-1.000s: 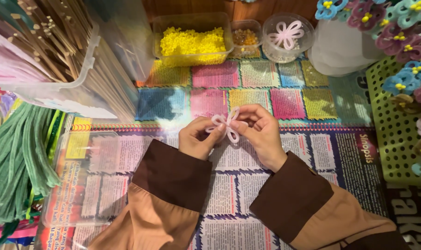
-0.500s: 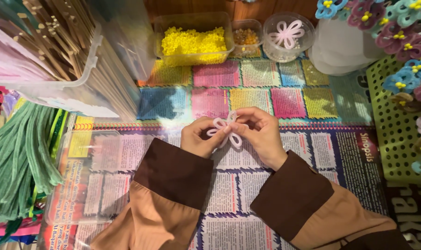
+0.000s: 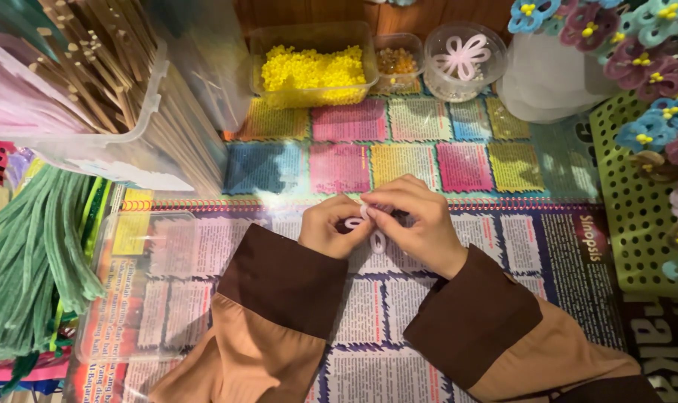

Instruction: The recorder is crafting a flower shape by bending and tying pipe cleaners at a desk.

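Note:
My left hand (image 3: 331,226) and my right hand (image 3: 417,220) meet at the middle of the table, fingertips pinched together on a small pale pink looped pipe-cleaner piece (image 3: 374,236). Most of that piece is hidden between my fingers; one loop hangs below them. Both arms wear tan sleeves with dark brown cuffs. A finished pink pipe-cleaner flower (image 3: 463,56) lies in a round clear tub at the back.
A clear box of wooden sticks (image 3: 92,89) stands at the back left, a bundle of green pipe cleaners (image 3: 33,261) at the left. A tub of yellow beads (image 3: 313,71) sits at the back. Finished flowers (image 3: 645,60) stand over a green perforated tray (image 3: 637,216) on the right.
My hands have closed in over the pink piece, covering more of it than before. The right fingers now fold over the top loops.

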